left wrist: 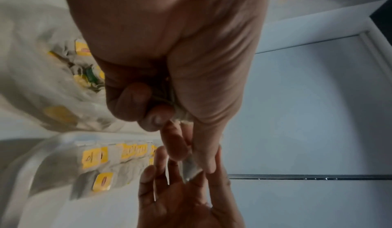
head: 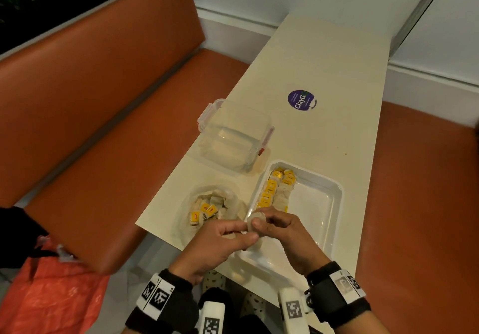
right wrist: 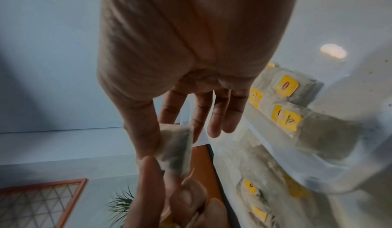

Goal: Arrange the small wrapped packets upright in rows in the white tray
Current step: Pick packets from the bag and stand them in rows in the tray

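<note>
One tea bag [right wrist: 177, 146] is pinched between the fingers of the right hand [head: 285, 232] and left hand [head: 220, 240], apparently for a handover. It is held over the white tray [head: 334, 204], beside the upright rows [head: 277, 191], seemingly so the next slot can be filled.

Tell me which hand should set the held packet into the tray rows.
Right. The right hand already pinches the packet above the tray, beside the rows; the left hand grips other packets nearer the bag.

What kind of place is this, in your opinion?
Probably a café or canteen booth: orange padded bench seats flank a narrow cream table that bears a round ClayGo sticker.
</note>
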Available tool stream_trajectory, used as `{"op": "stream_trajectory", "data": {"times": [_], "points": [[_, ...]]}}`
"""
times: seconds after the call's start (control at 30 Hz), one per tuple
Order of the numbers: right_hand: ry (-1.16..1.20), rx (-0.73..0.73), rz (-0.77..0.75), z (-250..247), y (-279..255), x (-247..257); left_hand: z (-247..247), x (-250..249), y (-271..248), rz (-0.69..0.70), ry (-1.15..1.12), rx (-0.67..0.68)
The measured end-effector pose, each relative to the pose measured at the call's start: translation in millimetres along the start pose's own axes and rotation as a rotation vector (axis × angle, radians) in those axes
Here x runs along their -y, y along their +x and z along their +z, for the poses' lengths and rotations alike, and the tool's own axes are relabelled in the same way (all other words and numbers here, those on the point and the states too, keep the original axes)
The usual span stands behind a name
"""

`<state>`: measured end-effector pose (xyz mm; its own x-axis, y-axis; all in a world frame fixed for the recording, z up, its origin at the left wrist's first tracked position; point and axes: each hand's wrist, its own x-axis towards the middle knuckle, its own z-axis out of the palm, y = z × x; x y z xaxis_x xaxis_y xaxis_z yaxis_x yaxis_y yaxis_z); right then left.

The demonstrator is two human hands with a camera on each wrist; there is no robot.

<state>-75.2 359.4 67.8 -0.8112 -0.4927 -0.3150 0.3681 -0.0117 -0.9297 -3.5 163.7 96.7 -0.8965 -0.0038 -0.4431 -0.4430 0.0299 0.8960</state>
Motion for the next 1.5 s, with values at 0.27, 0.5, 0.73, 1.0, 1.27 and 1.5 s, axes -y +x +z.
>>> {"op": "stream_trajectory", "data": {"times": [0.27, 0.5, 0.73, 1.0, 1.27, 1.5], "points": [[-0.306, -0.105, 0.156, -37.1, -12.8, -32.9, -1.0, 21.1, 4.4, -0.179, -0.162, -0.113], [-0.44, -0.24, 0.293, -52.4, 4.4, -75.3, -12.7, 28.7, 5.7, -0.277, -0.315, -0.224], [-0.634, -0.266, 0.271, -51.9, 24.9, -78.3, -19.8, 31.2, 6.1, -0.295, -0.318, -0.249], [-0.755, -0.355, 0.153, -48.6, 34.5, -74.6, -22.0, 31.5, 11.2, -0.309, -0.32, -0.257], [-0.884, -0.371, 0.14, -48.9, 36.4, -65.5, -16.7, 26.1, 13.5, -0.326, -0.397, -0.261], [-0.702, -0.287, -0.069, -15.3, 10.3, 0.6, -11.1, 14.4, 15.1, -0.342, -0.705, -0.17]]}}
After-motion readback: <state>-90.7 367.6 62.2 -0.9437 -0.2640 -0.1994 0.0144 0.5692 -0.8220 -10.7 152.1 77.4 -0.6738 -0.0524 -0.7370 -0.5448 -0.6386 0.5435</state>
